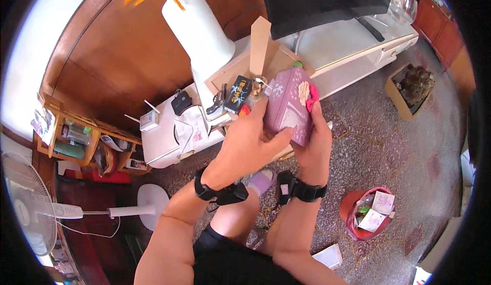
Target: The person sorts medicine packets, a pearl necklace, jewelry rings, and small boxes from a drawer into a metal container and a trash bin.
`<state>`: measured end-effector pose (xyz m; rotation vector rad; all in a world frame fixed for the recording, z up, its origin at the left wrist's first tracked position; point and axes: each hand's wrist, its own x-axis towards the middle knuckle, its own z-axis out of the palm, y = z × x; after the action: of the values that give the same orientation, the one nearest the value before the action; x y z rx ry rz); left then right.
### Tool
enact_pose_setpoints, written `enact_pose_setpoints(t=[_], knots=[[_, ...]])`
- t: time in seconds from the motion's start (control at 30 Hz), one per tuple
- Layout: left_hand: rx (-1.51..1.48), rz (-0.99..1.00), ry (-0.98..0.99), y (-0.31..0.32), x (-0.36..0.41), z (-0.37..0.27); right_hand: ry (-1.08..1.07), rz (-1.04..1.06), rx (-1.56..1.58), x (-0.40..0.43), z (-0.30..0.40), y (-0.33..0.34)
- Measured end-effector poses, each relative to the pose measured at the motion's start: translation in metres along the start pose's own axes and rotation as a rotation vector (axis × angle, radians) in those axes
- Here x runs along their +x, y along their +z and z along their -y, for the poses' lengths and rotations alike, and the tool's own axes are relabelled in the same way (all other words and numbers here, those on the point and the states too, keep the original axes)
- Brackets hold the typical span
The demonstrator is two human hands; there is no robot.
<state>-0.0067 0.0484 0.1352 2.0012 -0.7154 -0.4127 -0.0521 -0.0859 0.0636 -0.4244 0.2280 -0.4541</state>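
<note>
Both hands hold a purple decorated box (285,104) with white snowflake marks, a pale flower-like ornament and a pink bow on one side. My left hand (251,137) grips its left and near side, the thumb lying over the front. Supporting the right side is my right hand (316,139), its fingertips close to the pink bow (313,95). Behind the purple box, partly covered by it, is an open cardboard box (230,70) with an upright flap (260,43). A black printed carton (238,93) lies just left of my hands, with small items around it.
A white vase (197,24) with dried stalks stands on the white cabinet (330,51) near a dark television (326,1). Left are a router (149,120) and a fan (28,208). A red waste bin (347,208) and a box holding a rock-like object (418,83) are on the floor.
</note>
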Motion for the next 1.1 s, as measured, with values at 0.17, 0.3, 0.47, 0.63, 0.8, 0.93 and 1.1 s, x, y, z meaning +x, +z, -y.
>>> enact_pose_setpoints(t=[0.17, 0.3, 0.47, 0.63, 0.8, 0.93, 1.1], knots=[[0.385, -0.062, 0.158, 0.002, -0.009, -0.009, -0.005, 0.012, 0.13, 0.008, -0.003, -0.007], [0.652, -0.032, 0.303, -0.001, -0.012, -0.004, -0.215, 0.001, -0.105, 0.006, -0.001, -0.006], [0.856, 0.127, 0.436, 0.0, -0.019, -0.009, 0.048, -0.23, 0.1, 0.009, 0.014, -0.019], [0.9, 0.084, 0.631, 0.013, -0.018, -0.003, 0.0, -0.213, 0.215, 0.007, 0.018, -0.023], [0.843, 0.105, 0.683, 0.016, -0.019, -0.006, -0.096, -0.131, 0.154, -0.004, 0.027, -0.026], [0.799, 0.078, 0.682, 0.018, -0.018, -0.005, -0.152, -0.136, 0.14, -0.003, 0.026, -0.026], [0.794, 0.084, 0.741, 0.013, -0.009, -0.003, -0.169, -0.298, 0.188, 0.005, 0.021, -0.041]])
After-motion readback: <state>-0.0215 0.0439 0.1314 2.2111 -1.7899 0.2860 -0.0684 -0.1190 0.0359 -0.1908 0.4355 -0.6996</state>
